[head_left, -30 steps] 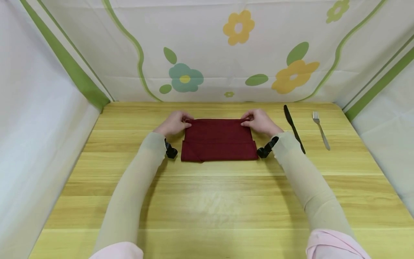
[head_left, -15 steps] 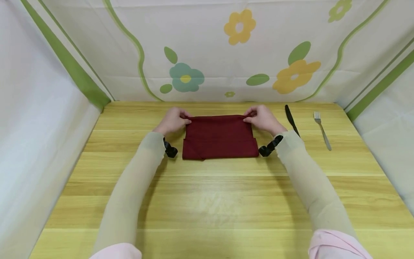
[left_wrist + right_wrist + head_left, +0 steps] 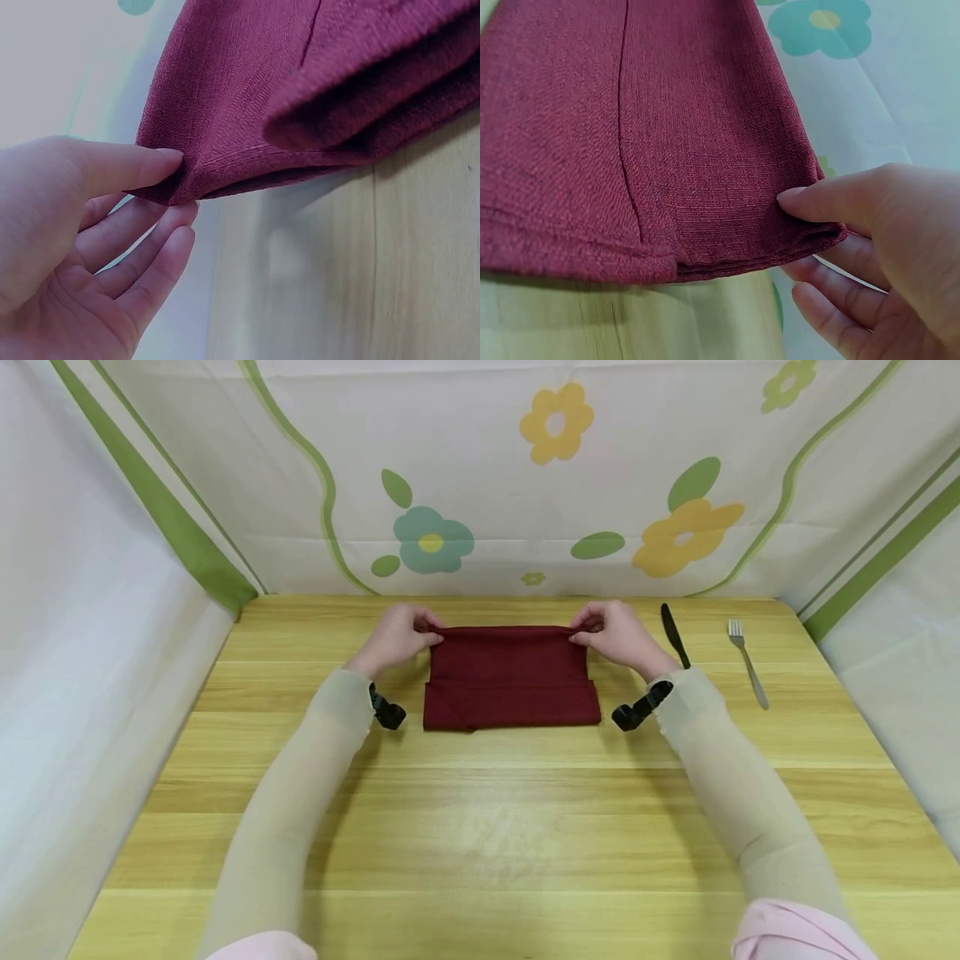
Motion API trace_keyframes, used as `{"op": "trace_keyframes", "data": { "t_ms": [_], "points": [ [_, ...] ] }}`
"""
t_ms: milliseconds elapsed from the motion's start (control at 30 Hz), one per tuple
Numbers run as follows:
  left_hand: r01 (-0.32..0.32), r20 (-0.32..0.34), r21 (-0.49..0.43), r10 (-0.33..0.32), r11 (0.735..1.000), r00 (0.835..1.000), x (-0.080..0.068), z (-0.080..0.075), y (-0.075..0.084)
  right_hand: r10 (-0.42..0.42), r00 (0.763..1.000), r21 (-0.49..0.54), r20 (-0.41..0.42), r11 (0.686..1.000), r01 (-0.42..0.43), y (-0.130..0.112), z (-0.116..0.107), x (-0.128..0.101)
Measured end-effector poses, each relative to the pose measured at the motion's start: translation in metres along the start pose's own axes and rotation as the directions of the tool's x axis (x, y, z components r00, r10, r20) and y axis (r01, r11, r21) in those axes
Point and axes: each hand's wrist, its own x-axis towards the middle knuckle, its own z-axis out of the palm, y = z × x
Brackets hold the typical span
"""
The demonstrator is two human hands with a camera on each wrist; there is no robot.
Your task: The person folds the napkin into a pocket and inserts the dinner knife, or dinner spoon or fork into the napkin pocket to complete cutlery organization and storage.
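Note:
A dark red cloth napkin (image 3: 510, 664), folded in layers, lies near the back of the wooden table. At its far left corner my left hand (image 3: 401, 633) pinches the cloth between thumb and fingers. My right hand (image 3: 615, 633) pinches the far right corner the same way. The far edge is raised and stretched straight between both hands, while the near folded band stays low. In the left wrist view the thumb presses on top of the napkin (image 3: 225, 97) with fingers beneath. The right wrist view shows the napkin's stacked layers (image 3: 712, 150) at its side edge.
Right of the right hand a black knife (image 3: 675, 635) lies on the table (image 3: 480, 827), partly covered by the forearm. Farther right is a silver fork (image 3: 746, 660). A white curtain (image 3: 495, 468) with printed flowers rises behind the table's far edge.
Both hands have lifted the napkin's far edge slightly and moved a little away from me. The right hand has also shifted slightly right; its sleeve now covers more of the knife.

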Motion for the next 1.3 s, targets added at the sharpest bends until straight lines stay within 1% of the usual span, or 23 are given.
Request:
{"op": "trace_keyframes", "data": {
  "t_ms": [233,400,533,633,700,800,867,933,1033,1133,1300],
  "points": [
    [-0.032,-0.001,0.008,0.032,0.999,0.999,-0.009,-0.003,0.007,-0.046,0.999,-0.006,0.003,0.999,0.046,-0.006,-0.002,-0.011],
    [-0.057,0.026,0.011,0.057,0.998,0.998,-0.017,-0.005,0.01,-0.07,0.998,-0.006,0.007,0.998,0.07,-0.008,-0.002,-0.019],
    [-0.09,0.038,0.045,0.088,0.995,0.995,-0.022,-0.003,0.012,-0.09,0.996,-0.021,0.01,0.996,0.09,-0.012,-0.003,-0.026],
    [-0.109,0.058,0.105,0.104,0.988,0.993,-0.025,0.0,0.012,-0.108,0.994,-0.032,0.01,0.994,0.109,-0.015,-0.003,-0.031],
    [-0.12,0.087,0.155,0.108,0.98,0.99,-0.027,0.002,0.013,-0.123,0.992,-0.031,0.011,0.992,0.123,-0.017,-0.003,-0.034],
    [-0.137,0.14,0.241,0.105,0.961,0.984,-0.032,0.006,0.012,-0.146,0.989,-0.034,0.01,0.989,0.146,-0.02,-0.002,-0.037],
    [-0.148,0.167,0.275,0.104,0.95,0.98,-0.034,0.009,0.01,-0.163,0.987,-0.036,0.01,0.986,0.163,-0.02,-0.001,-0.039],
    [-0.148,0.178,0.284,0.099,0.947,0.979,-0.036,0.011,0.008,-0.177,0.984,-0.039,0.008,0.983,0.177,-0.019,-0.001,-0.04],
    [-0.148,0.174,0.275,0.103,0.95,0.979,-0.037,0.014,0.005,-0.174,0.985,-0.04,-0.004,0.984,0.173,-0.017,0.0,-0.04],
    [-0.154,0.162,0.262,0.114,0.953,0.98,-0.036,0.015,0.002,-0.152,0.988,-0.036,-0.017,0.988,0.151,-0.014,0.0,-0.04],
    [-0.2,0.121,0.272,0.173,0.941,0.977,-0.029,0.016,-0.002,-0.123,0.992,-0.021,-0.034,0.992,0.123,-0.011,0.0,-0.039]
  ]
}}
